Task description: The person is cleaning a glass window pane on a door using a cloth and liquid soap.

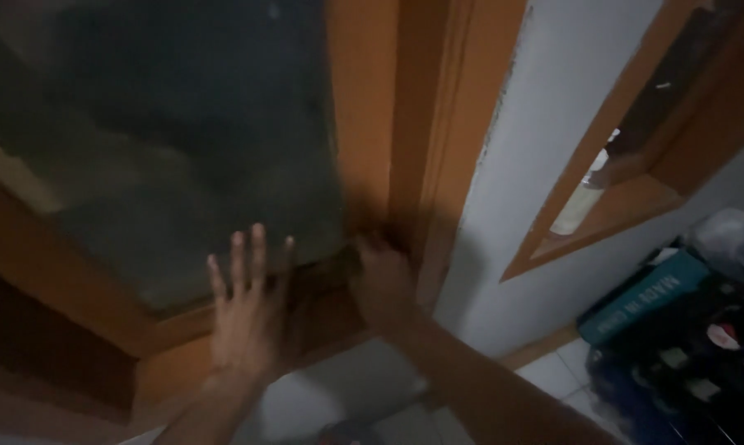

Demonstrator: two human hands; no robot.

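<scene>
Dim indoor light falls over a corner where a white wall (545, 148) meets orange-brown woodwork, and we look steeply along it at our own two hands. Our left hand (244, 313) is released, fingers spread and flat, its fingertips resting on the lower edge of a dark glass pane (166, 140) set in a wooden window sash (364, 107). Our right hand (382, 280) is curled at the sash's lower corner, where it meets the window frame (446, 124); it looks clenched on the wood, though shadow hides whether anything such as a latch lies under the fingers. We judge the work on this sash to be mid-way: both hands are already on it, one pressing and one gripping, and the sash sits close against the frame, but the blur leaves us unable to tell whether it is fully seated. Counting outward, we see two hands, one pane and one sash. Further right there is one second wooden opening (636, 189) in the wall with one pale bottle (582, 194) on its sill, and below it one teal box (644, 301) beside a dark heap of packages we cannot count.
</scene>
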